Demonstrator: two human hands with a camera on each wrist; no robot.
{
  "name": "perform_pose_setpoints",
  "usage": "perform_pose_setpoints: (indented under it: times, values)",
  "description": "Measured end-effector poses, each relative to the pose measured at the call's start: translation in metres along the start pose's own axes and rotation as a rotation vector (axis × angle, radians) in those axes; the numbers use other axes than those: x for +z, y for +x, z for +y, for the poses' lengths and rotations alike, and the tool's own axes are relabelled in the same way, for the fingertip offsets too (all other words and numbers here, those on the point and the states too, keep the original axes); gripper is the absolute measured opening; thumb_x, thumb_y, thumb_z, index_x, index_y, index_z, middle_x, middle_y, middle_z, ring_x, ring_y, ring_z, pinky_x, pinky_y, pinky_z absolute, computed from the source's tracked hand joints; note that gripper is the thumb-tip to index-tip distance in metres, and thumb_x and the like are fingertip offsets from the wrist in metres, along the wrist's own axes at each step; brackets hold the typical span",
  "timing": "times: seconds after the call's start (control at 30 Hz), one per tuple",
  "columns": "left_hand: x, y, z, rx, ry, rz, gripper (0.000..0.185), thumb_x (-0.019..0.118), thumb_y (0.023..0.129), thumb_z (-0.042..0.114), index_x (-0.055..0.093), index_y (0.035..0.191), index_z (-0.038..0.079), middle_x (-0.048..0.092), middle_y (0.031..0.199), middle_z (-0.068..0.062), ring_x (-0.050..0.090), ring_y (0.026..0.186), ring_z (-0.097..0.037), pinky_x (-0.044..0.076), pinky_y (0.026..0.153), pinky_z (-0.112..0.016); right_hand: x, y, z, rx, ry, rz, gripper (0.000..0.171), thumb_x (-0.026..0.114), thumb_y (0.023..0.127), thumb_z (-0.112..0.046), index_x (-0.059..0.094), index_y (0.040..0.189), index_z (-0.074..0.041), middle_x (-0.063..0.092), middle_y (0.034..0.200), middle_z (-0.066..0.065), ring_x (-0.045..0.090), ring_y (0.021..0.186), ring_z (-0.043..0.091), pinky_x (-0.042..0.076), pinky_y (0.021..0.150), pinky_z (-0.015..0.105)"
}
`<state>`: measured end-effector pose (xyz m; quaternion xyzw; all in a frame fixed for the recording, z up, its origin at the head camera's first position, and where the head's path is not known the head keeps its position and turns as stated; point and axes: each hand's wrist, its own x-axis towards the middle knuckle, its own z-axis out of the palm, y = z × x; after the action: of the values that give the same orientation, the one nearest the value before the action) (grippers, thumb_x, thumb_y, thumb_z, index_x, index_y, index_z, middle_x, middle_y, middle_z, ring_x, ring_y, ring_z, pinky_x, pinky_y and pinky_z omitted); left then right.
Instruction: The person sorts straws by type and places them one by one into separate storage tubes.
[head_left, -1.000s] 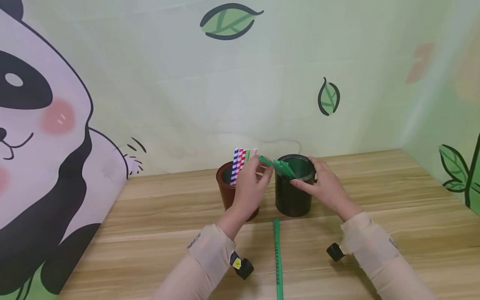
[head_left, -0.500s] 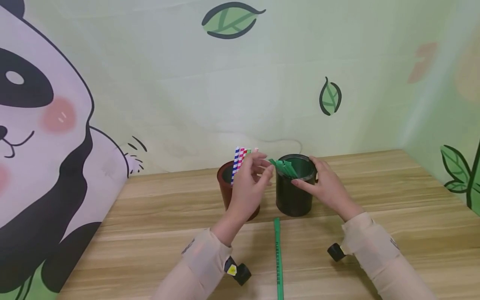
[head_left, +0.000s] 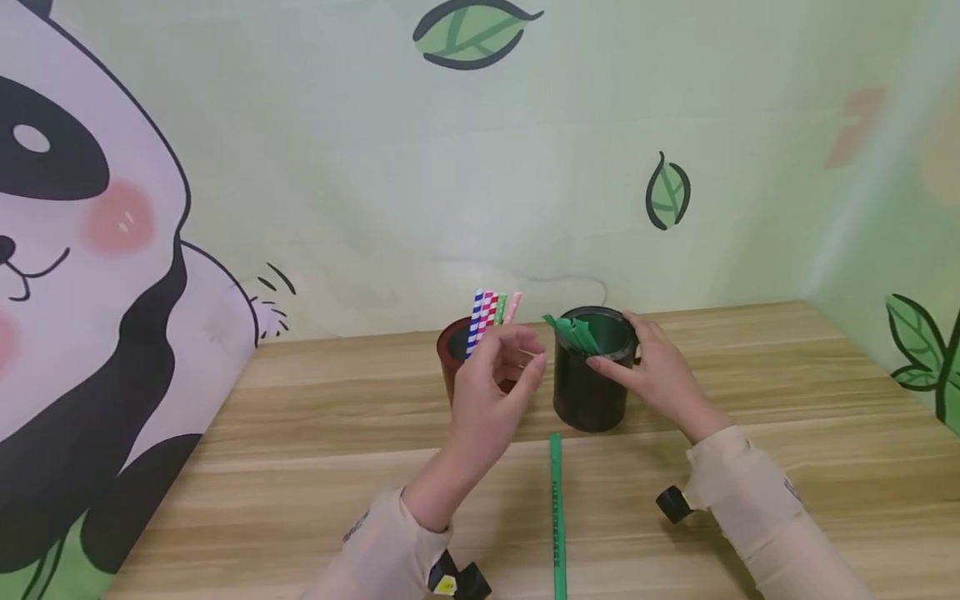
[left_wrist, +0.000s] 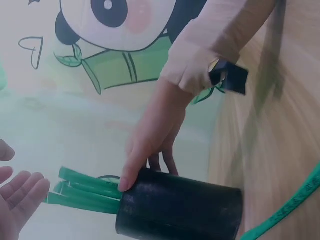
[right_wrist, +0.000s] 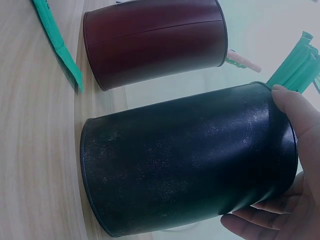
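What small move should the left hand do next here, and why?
Probably the left hand should reach down to the green straw lying on the table and pinch it. That hand is empty with fingers relaxed, the right hand steadies the black cup that holds the other green straws, and this one lies loose just in front.

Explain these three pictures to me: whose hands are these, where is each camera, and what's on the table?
No machine here: a person works with two bare hands. One camera sits on the head, one on each wrist. On the wooden table stand a red cup holding striped straws and a black cup holding green straws. One more green straw lies flat in front. The right hand grips the black cup's side; the left hand hovers empty, fingers relaxed, before the red cup.
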<state>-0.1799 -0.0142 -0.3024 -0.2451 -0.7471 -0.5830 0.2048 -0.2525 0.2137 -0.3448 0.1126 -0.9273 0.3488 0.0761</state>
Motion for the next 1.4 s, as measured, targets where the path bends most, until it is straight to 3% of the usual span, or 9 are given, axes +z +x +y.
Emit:
perform_pose_setpoints:
  times: [0.27, 0.83, 0.97, 1.17, 1.4]
  values:
    - [0.001, -0.018, 0.000, -0.059, 0.031, -0.055, 0.027, 0.066, 0.089, 0.007, 0.056, 0.114, 0.004, 0.065, 0.103, -0.010, 0.065, 0.085, -0.018, 0.055, 0.071, -0.020, 0.000, 0.000, 0.003, 0.007, -0.005, 0.003, 0.097, 0.064, 0.086, -0.052, 0.020, 0.149, 0.005, 0.030, 0.150, 0.029, 0.038, 0.133, 0.046, 0.037, 0.105, 0.061]
    - [0.001, -0.046, -0.017, -0.114, 0.104, -0.184, 0.027, 0.068, 0.087, 0.007, 0.057, 0.112, 0.004, 0.064, 0.105, -0.010, 0.064, 0.087, -0.017, 0.056, 0.075, -0.024, -0.002, -0.002, -0.001, -0.006, -0.019, 0.003, 0.096, 0.064, 0.087, -0.051, 0.020, 0.149, 0.006, 0.031, 0.149, 0.031, 0.037, 0.133, 0.047, 0.036, 0.106, 0.062]
    - [0.001, -0.050, -0.020, -0.168, 0.124, -0.211, 0.026, 0.067, 0.088, 0.009, 0.057, 0.112, 0.005, 0.063, 0.107, -0.010, 0.063, 0.088, -0.017, 0.056, 0.075, -0.023, -0.002, -0.002, -0.002, -0.006, -0.026, 0.002, 0.095, 0.064, 0.087, -0.051, 0.020, 0.149, 0.007, 0.032, 0.148, 0.032, 0.038, 0.132, 0.047, 0.036, 0.106, 0.061]
    - [0.005, -0.059, -0.029, -0.247, 0.154, -0.266, 0.027, 0.068, 0.088, 0.009, 0.056, 0.112, 0.006, 0.063, 0.105, -0.011, 0.063, 0.087, -0.016, 0.056, 0.074, -0.024, -0.002, -0.003, -0.003, -0.007, -0.025, 0.004, 0.095, 0.064, 0.087, -0.050, 0.020, 0.148, 0.007, 0.032, 0.148, 0.032, 0.037, 0.132, 0.047, 0.036, 0.106, 0.061]
    - [0.013, -0.070, -0.043, -0.257, 0.180, -0.291, 0.029, 0.069, 0.085, 0.006, 0.056, 0.111, 0.003, 0.064, 0.100, -0.015, 0.064, 0.080, -0.013, 0.054, 0.070, -0.020, -0.002, -0.003, -0.003, -0.008, -0.027, 0.000, 0.095, 0.063, 0.087, -0.051, 0.020, 0.149, 0.007, 0.032, 0.148, 0.032, 0.038, 0.132, 0.047, 0.036, 0.106, 0.061]
